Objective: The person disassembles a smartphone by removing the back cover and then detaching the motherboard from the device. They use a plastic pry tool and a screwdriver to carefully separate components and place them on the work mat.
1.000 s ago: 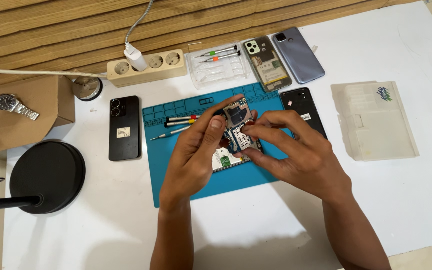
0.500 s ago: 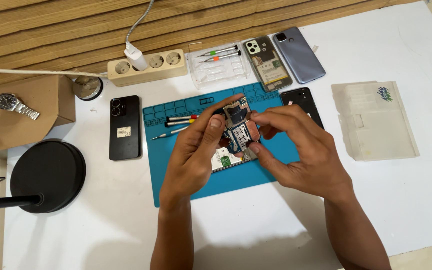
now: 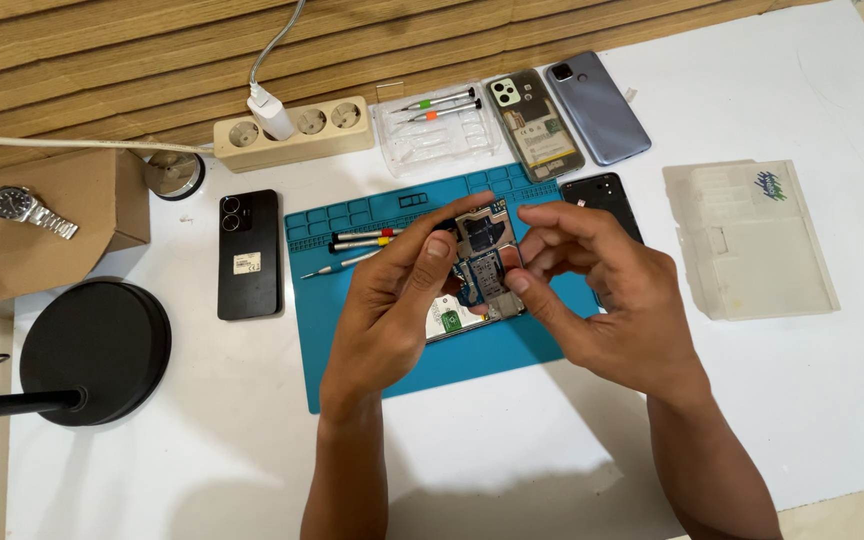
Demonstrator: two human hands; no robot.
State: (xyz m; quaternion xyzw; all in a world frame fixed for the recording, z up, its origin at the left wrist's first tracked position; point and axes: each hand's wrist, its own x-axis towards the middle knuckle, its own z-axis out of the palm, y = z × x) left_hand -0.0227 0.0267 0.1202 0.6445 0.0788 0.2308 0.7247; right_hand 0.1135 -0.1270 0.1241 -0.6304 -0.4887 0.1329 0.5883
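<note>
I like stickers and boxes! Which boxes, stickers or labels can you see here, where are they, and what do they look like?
Cardboard box: far left, brown, a wristwatch on top.
Sticker: small, pale rectangle on the black phone left of the blue mat.
Clear plastic box: right side, flat, small green-blue mark in a corner.
Clear tray: top middle, holds small screwdrivers.
Label: pale patch inside the open phone back.
</note>
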